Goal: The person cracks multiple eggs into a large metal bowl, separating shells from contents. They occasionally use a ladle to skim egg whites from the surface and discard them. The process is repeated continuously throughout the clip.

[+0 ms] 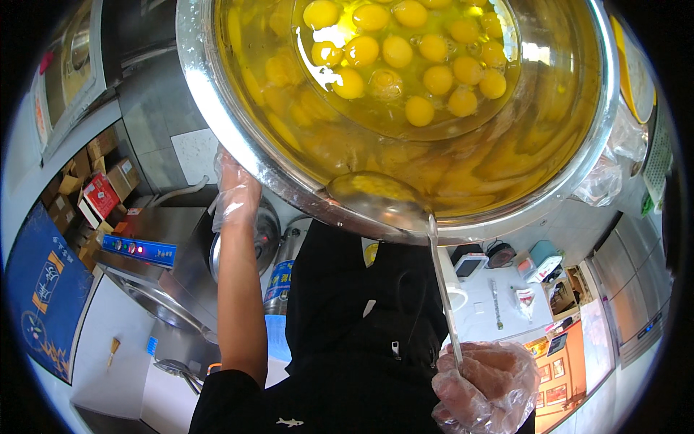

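A large stainless steel basin (396, 236) fills the upper part of the head view. Several whole egg yolks (397, 52) lie in clear egg white at its bottom. My left hand (237, 187), in a clear plastic glove, holds the basin's left rim; its fingertips are hidden by the rim. In my right hand (485, 385), also gloved, is the long handle of a metal ladle (379, 203). The ladle's bowl is at the near rim, overlapping the inside wall of the basin, with yellowish reflections on it. Whether it holds any egg cannot be told.
A steel appliance with a blue control panel (139, 250) stands at left, near cardboard boxes (123, 176). Below my left hand is a round metal lid or pan (265, 238). A white table (488, 309) with small items stands at right; plastic bags (602, 182) lie beyond the basin's right rim.
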`<state>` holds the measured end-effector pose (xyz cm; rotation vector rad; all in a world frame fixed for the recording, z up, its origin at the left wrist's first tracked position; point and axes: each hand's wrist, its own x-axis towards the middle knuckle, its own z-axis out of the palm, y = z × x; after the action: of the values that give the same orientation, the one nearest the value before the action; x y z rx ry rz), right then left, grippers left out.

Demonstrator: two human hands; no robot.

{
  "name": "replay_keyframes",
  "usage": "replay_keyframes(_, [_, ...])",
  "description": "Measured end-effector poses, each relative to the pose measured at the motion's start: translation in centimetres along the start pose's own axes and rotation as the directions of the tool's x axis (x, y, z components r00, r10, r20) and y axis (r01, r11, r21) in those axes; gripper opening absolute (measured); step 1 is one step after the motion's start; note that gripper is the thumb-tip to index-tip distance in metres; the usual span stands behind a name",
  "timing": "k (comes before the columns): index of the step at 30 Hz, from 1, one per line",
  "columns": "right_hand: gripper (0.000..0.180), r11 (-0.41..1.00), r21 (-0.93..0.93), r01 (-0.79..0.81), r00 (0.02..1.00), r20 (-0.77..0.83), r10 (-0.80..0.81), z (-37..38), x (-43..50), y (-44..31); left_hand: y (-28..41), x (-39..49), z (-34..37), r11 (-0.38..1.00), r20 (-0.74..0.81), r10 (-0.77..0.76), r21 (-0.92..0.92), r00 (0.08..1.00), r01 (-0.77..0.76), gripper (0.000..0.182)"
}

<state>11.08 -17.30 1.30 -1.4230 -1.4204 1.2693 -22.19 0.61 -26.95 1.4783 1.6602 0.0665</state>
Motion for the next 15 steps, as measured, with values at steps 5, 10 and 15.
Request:
replay_keyframes(5, [0.046, 0.999, -0.013, -0.041, 0.999, -0.033, 0.041, -0.5, 0.5, -0.5, 0.1, 0.0, -0.1, 0.992, 0.038, 0.049, 0.114, 0.998, -0.053, 0.042])
replay_keyframes(10, [0.027, 0.938, -0.253, -0.239, 0.969, -0.131, 0.211, -1.4, 1.9, -1.9, -1.6, 0.4, 0.8, 0.992, 0.025, 0.028, 0.121, 0.999, -0.031, 0.040])
replay_keyframes(15, [0.027, 0.914, -0.305, -0.268, 0.957, -0.189, 0.218, -3.1, 1.8, -1.7, -0.4, 0.0, 0.7, 0.998, 0.033, -0.025, 0.063, 0.999, 0.022, 0.040])
